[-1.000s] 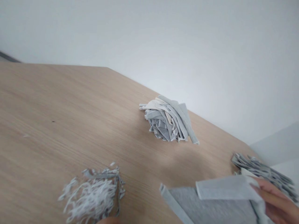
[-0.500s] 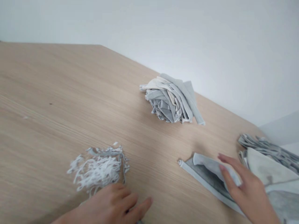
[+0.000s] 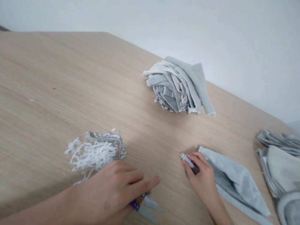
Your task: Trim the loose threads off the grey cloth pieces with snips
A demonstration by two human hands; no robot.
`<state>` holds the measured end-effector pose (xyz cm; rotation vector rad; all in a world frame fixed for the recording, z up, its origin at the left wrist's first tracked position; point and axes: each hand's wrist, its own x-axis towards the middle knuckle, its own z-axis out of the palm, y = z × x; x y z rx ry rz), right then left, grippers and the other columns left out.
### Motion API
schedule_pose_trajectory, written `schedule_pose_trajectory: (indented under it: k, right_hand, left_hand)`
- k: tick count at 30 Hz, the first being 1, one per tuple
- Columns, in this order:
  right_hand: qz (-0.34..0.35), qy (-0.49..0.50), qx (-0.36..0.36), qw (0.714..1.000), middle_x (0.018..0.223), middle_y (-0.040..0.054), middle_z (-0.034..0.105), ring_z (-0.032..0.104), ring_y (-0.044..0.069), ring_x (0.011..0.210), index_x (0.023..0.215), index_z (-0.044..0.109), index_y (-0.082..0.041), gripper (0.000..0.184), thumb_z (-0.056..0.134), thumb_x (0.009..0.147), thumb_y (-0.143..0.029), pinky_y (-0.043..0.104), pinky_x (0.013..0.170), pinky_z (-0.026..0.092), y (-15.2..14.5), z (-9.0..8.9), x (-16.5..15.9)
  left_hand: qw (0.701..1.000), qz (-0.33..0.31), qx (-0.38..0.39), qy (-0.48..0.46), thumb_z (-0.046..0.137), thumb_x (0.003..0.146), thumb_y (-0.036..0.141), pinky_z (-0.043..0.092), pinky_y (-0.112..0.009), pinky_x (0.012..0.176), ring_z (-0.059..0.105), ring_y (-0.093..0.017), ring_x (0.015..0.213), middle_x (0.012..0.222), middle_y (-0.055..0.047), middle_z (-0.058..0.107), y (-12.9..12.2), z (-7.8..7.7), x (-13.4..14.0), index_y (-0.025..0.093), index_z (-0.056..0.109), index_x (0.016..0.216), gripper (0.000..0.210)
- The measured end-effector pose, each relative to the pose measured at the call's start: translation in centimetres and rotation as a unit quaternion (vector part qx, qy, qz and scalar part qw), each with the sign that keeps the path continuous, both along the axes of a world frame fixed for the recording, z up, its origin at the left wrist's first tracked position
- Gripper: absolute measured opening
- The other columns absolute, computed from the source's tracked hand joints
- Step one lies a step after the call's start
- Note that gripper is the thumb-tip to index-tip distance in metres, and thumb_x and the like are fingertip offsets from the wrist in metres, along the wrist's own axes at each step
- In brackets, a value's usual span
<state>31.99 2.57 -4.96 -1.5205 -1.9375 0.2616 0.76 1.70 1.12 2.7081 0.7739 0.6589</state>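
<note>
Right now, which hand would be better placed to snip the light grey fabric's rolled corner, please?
Probably the left hand: it holds the purple-and-silver metal snips, blades pointing rightward, while the right hand pinches that rolled corner.

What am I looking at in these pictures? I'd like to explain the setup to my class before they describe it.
There is no machine here: these are a person's two bare hands, seen by one camera worn on the head, looking forward and down. On the wood-grain table, the left hand holds a small cutting tool with a purple part and pointed blades, partly hidden by the hand. The right hand pinches a corner of a grey cloth. Beside the left hand lies a heap of pale threads. Farther back is a pile of folded cloths, and more cloths lie at the right edge.
</note>
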Motion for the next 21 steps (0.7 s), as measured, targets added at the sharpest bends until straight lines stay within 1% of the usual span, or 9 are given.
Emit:
schedule_pose_trajectory:
  k: [2, 4, 7, 9, 12, 13, 15, 17, 21]
  right_hand:
    - [0.010, 0.034, -0.003, 0.999, 0.100, 0.0071, 0.071, 0.069, 0.019, 0.089, 0.100, 0.074, -0.021, 0.012, 0.063, 0.096, -0.023, 0.033, 0.081, 0.057, -0.5, 0.1, -0.1]
    - [0.031, 0.101, -0.002, 0.994, 0.100, 0.0055, 0.071, 0.069, 0.017, 0.088, 0.101, 0.074, -0.023, 0.012, 0.065, 0.095, -0.019, 0.030, 0.078, 0.057, -1.1, 0.4, -0.3]
    - [0.063, 0.226, 0.009, 0.972, 0.099, 0.0043, 0.071, 0.069, 0.016, 0.088, 0.100, 0.075, -0.026, 0.016, 0.069, 0.091, -0.014, 0.026, 0.072, 0.057, -1.9, 0.9, -0.7]
    - [0.079, 0.288, 0.010, 0.954, 0.096, 0.0043, 0.072, 0.069, 0.016, 0.088, 0.100, 0.076, -0.026, 0.020, 0.070, 0.089, -0.011, 0.025, 0.071, 0.057, -2.2, 1.2, -0.8]
    - [0.093, 0.344, -0.004, 0.934, 0.094, 0.0041, 0.074, 0.070, 0.016, 0.087, 0.100, 0.078, -0.026, 0.023, 0.074, 0.085, -0.010, 0.026, 0.072, 0.059, -2.3, 1.4, -0.8]
    - [0.096, 0.359, -0.011, 0.928, 0.094, 0.0037, 0.074, 0.070, 0.016, 0.087, 0.101, 0.078, -0.027, 0.024, 0.075, 0.084, -0.010, 0.025, 0.073, 0.059, -2.3, 1.4, -0.7]
    - [0.106, 0.385, -0.023, 0.916, 0.093, 0.0023, 0.074, 0.069, 0.014, 0.087, 0.102, 0.078, -0.028, 0.026, 0.075, 0.083, -0.010, 0.023, 0.075, 0.058, -2.2, 1.6, -0.6]
    - [0.121, 0.407, -0.036, 0.905, 0.093, 0.0009, 0.074, 0.069, 0.012, 0.086, 0.103, 0.079, -0.028, 0.028, 0.075, 0.084, -0.009, 0.020, 0.074, 0.058, -2.1, 1.8, -0.4]
    - [0.125, 0.426, -0.052, 0.895, 0.090, -0.0002, 0.074, 0.068, 0.011, 0.084, 0.103, 0.080, -0.029, 0.027, 0.076, 0.083, -0.011, 0.018, 0.072, 0.057, -2.1, 2.3, -0.2]
  left_hand:
    - [0.999, 0.009, -0.040, 0.008, 0.044, 0.084, 0.005, 0.051, -0.028, 0.059, 0.070, -0.018, 0.065, 0.085, 0.001, 0.075, 0.5, 0.6, 1.2, 0.022, 0.056, 0.136, 0.056]
    - [0.993, 0.040, -0.111, 0.010, 0.048, 0.085, 0.006, 0.052, -0.026, 0.061, 0.072, -0.018, 0.070, 0.091, 0.001, 0.077, 1.0, 1.2, 2.6, 0.025, 0.059, 0.135, 0.054]
    - [0.974, 0.080, -0.213, -0.022, 0.052, 0.095, 0.012, 0.054, -0.022, 0.070, 0.075, -0.015, 0.084, 0.105, 0.005, 0.078, 1.7, 1.9, 4.4, 0.031, 0.062, 0.131, 0.042]
    - [0.964, 0.093, -0.243, -0.057, 0.052, 0.101, 0.022, 0.055, -0.019, 0.073, 0.076, -0.013, 0.091, 0.113, 0.005, 0.078, 1.8, 2.3, 5.3, 0.031, 0.063, 0.130, 0.032]
    - [0.964, 0.098, -0.227, -0.101, 0.050, 0.104, 0.031, 0.054, -0.016, 0.064, 0.076, -0.013, 0.091, 0.114, 0.003, 0.078, 1.7, 2.8, 6.5, 0.028, 0.063, 0.129, 0.029]
    - [0.966, 0.096, -0.212, -0.112, 0.050, 0.104, 0.031, 0.054, -0.015, 0.064, 0.076, -0.012, 0.090, 0.112, 0.002, 0.078, 1.7, 2.8, 6.9, 0.027, 0.062, 0.129, 0.028]
    - [0.973, 0.079, -0.176, -0.131, 0.052, 0.103, 0.030, 0.057, -0.016, 0.072, 0.075, -0.012, 0.091, 0.111, 0.001, 0.078, 1.7, 2.7, 7.7, 0.024, 0.060, 0.131, 0.029]
    - [0.979, 0.051, -0.139, -0.142, 0.053, 0.103, 0.029, 0.057, -0.020, 0.079, 0.075, -0.013, 0.092, 0.111, -0.002, 0.077, 1.8, 2.1, 8.4, 0.021, 0.057, 0.133, 0.031]
    - [0.986, 0.040, -0.110, -0.121, 0.047, 0.105, 0.031, 0.055, -0.024, 0.070, 0.073, -0.015, 0.084, 0.106, -0.006, 0.076, 2.1, 0.3, 9.0, 0.017, 0.055, 0.135, 0.034]
